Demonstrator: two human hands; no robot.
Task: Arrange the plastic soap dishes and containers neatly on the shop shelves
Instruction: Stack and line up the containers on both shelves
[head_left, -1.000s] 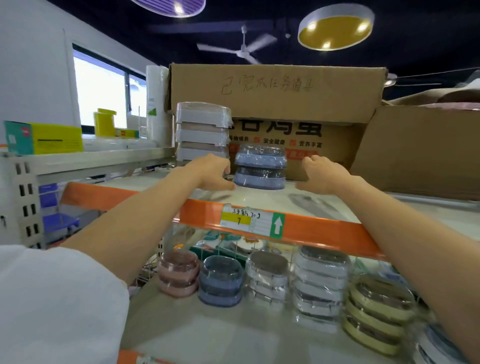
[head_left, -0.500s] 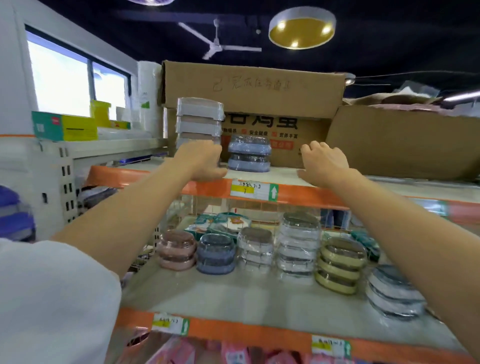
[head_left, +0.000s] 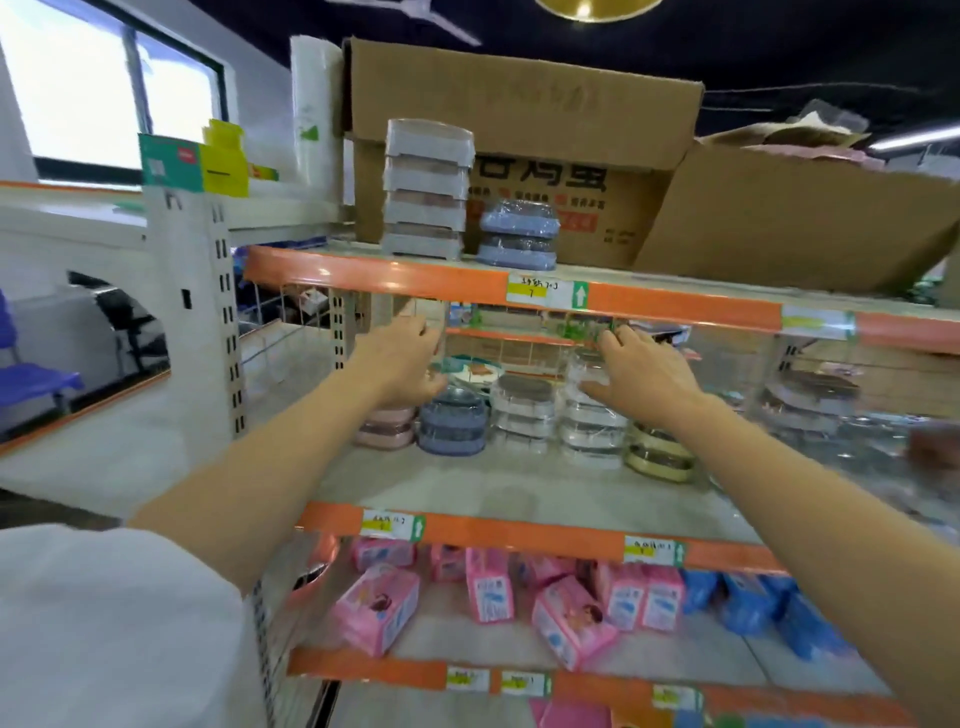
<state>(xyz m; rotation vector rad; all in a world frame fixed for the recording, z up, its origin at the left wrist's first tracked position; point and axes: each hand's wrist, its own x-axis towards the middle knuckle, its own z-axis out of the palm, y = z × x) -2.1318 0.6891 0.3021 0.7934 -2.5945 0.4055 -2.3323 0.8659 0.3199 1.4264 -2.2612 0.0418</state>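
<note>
Now both hands, left hand (head_left: 402, 364) and right hand (head_left: 644, 376), reach over middle-shelf soap dishes (head_left: 524, 415).

Wrapped soap dishes (head_left: 519, 415) — stacked along middle shelf (head_left: 519, 499).

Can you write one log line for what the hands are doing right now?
left hand: open, over pink dishes | right hand: open, at clear stack | holding: nothing

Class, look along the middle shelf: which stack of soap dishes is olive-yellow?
The olive-yellow stack, at the row's right end beneath the right hand's wrist. The others are pink, blue-grey or clear-white.
</note>
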